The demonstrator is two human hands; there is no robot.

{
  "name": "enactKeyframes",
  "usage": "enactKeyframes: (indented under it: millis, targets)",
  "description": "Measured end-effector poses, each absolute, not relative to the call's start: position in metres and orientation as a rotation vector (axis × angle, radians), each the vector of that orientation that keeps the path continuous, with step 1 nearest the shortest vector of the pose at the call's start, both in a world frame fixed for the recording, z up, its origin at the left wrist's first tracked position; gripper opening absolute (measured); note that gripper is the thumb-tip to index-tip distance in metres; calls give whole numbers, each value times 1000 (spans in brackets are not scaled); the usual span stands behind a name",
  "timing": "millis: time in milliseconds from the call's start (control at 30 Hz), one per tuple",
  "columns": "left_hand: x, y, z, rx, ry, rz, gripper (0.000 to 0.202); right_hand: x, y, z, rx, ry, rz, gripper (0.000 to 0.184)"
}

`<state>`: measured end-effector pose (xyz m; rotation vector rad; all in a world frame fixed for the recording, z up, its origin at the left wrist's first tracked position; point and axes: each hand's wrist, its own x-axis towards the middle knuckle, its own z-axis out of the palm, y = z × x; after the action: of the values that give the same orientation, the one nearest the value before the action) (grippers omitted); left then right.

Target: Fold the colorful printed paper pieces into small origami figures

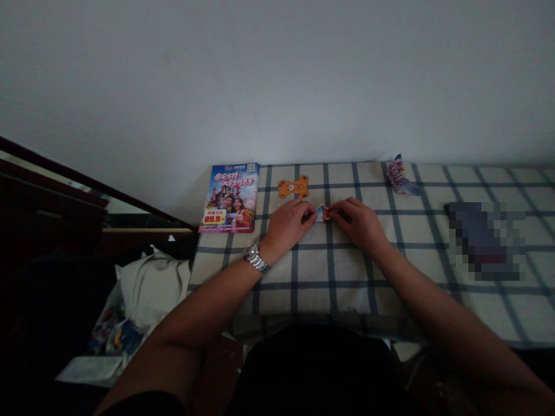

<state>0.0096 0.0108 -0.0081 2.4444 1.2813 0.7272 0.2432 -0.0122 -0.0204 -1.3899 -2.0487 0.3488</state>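
Head view: the left hand (pixel 286 227) and right hand (pixel 358 225) meet over a checked tablecloth (pixel 338 271), their fingertips (pixel 310 209) pinching a small folded paper (pixel 321 213) from either side, just below an orange bear cutout (pixel 293 187). Its long axis seems to run side to side, one corner pointing toward the wall, though the fingers hide much. Uneven pressure could let it slip or crease crookedly.

Fingers (pixel 310 213) partly hide the small folded paper (pixel 321 213).
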Motion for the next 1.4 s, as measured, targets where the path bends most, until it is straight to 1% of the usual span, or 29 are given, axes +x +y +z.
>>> enactKeyframes:
  millis: [200,567,767,867,1200,1400]
  targets:
    - [11,11,-9,2409,1292,729,9,243,-11,-22,-1374,-2052,358,18]
    - [10,11,-8,2411,1280,727,11,240,-12,-18,-1370,-2039,376,19]
    - [9,10,-7,2405,1291,703,13,238,-13,-23,-1369,-2088,264,33]
    - [9,10,-7,2407,1292,699,14,239,-12,-27,-1347,-2153,226,36]
    - [9,8,-8,2435,1276,729,21,240,-13,-24,-1304,-2171,290,27]
    - [8,8,-7,2453,1221,716,21,240,-15,-20,-1288,-2152,348,23]
